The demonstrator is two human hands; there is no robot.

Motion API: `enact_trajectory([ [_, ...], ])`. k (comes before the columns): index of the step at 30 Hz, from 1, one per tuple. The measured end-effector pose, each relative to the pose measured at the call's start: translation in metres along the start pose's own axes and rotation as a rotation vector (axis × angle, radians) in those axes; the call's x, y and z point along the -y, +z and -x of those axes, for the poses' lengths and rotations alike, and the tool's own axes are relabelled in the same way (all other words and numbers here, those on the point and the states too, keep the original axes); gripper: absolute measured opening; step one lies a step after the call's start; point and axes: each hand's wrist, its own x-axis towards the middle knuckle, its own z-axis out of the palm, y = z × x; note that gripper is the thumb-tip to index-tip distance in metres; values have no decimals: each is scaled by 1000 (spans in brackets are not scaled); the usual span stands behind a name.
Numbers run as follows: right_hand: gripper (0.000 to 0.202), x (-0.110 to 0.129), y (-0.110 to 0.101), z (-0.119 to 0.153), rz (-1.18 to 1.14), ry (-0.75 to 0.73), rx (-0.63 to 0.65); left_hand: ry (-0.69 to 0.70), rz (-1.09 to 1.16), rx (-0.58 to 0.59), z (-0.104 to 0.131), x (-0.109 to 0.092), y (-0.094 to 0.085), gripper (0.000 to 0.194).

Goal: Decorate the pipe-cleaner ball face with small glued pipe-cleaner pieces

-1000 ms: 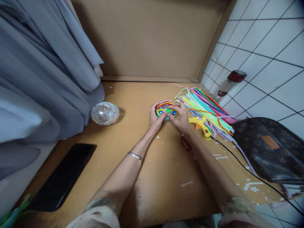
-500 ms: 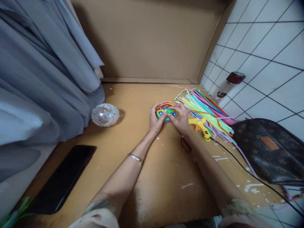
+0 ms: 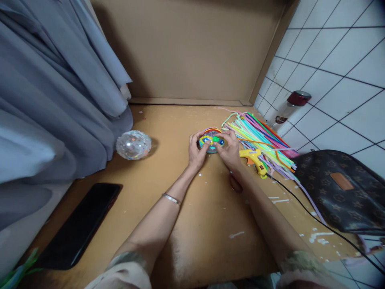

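Note:
Between my two hands, on the wooden table (image 3: pixel 168 188), is a small round clear ornament (image 3: pixel 212 148) with coloured strips along its back edge and yellow, green and blue pieces on its front. My left hand (image 3: pixel 197 152) closes around its left side, thumb by the yellow loop. On the other side, my right hand (image 3: pixel 229 150) grips it with the fingers curled over the top and the thumb near the green piece. A yellow glue gun (image 3: pixel 254 158) lies just right of my right hand. The dark red handle of a tool (image 3: pixel 235 184) shows partly under my right forearm.
A pile of colourful pipe cleaners (image 3: pixel 255 136) lies at the back right, beside a lidded bottle (image 3: pixel 290 106) and a dark patterned bag (image 3: pixel 343 188). The glue gun's black cord (image 3: pixel 313 216) runs right. Left are a clear speckled ball (image 3: pixel 134 145), a black phone (image 3: pixel 80 226) and a grey curtain (image 3: pixel 60 88).
The ornament has tilted slightly in my hands, so the yellow loop on its front shows more plainly. My hands have barely moved, and everything else lies as before.

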Motion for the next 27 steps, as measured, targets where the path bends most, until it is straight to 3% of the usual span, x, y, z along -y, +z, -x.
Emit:
enact_trajectory([
  [6, 18, 5, -2, -2, 11, -35, -30, 117, -163, -105, 3, -14, -1, 31],
  [11, 17, 13, -4, 0, 23, -49, 0, 168, -159, -40, 10, -22, 5, 24],
  [16, 15, 24, -8, 2, 63, -80, -95, 150, -111, -31, 16, -26, 9, 27],
  [21, 14, 31, -13, 12, 45, -112, -115, 68, -51, -14, 27, -32, 9, 28],
  [27, 15, 36, -14, 38, -31, -48, -69, -166, 181, -13, 44, -42, 9, 35],
])
